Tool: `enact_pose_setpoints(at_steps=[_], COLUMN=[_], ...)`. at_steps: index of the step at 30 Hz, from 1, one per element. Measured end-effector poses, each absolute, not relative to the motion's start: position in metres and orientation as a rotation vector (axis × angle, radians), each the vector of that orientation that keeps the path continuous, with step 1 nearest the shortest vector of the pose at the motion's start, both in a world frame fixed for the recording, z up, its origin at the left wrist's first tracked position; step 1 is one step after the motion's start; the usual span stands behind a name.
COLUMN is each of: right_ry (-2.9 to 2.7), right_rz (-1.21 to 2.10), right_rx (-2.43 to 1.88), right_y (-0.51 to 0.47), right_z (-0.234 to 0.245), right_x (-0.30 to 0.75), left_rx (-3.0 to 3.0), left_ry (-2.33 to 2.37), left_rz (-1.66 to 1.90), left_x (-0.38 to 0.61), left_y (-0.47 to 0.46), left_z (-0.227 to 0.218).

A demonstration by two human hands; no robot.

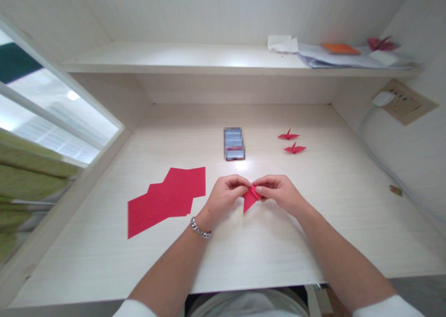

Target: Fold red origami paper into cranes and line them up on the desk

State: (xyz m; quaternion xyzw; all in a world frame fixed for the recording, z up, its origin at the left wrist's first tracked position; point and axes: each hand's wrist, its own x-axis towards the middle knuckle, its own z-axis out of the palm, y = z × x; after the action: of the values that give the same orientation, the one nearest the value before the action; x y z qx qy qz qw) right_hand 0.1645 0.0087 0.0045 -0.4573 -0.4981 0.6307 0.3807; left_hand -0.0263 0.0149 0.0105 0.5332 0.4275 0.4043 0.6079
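A small piece of folded red paper (pixel 249 201) is pinched between both hands above the desk, one pointed corner hanging down toward me. My left hand (pixel 226 194), with a chain bracelet at the wrist, grips its upper left edge between thumb and index finger. On the other side, my right hand (pixel 280 191) has thumb and fingers closed on the upper right part. The fingertips hide some of the folds. Flat red paper sheets (pixel 170 194) lie overlapping to the left. Two finished red paper cranes (pixel 288 135) stand farther back on the right.
A phone (pixel 234 143) lies beyond my hands on the white desk (pixel 156 270). Above runs a shelf (pixel 174 56) holding papers (pixel 313 56), an orange pad (pixel 340 49) and another folded crane (pixel 382 43). A cable (pixel 374 156) hangs from the wall socket (pixel 406 102) at right.
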Motion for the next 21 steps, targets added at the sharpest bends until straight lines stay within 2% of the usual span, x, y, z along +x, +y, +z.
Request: enact_pose_setpoints(at_steps=[7,21], right_ry=[-1.397,-1.187], right_rz=[1.522,1.339], right_rx=[-1.202,-1.171], right_y=[0.0089,0.0056], right_z=[0.0037,0.0034], right_x=[0.1649,0.1568], left_rx=[1.221,1.310], left_ry=[0.932,1.022], left_rz=[0.911,0.929], left_x=[-0.0262,-0.0224], left_y=[0.0156,0.0144], left_z=[0.0020,-0.0004])
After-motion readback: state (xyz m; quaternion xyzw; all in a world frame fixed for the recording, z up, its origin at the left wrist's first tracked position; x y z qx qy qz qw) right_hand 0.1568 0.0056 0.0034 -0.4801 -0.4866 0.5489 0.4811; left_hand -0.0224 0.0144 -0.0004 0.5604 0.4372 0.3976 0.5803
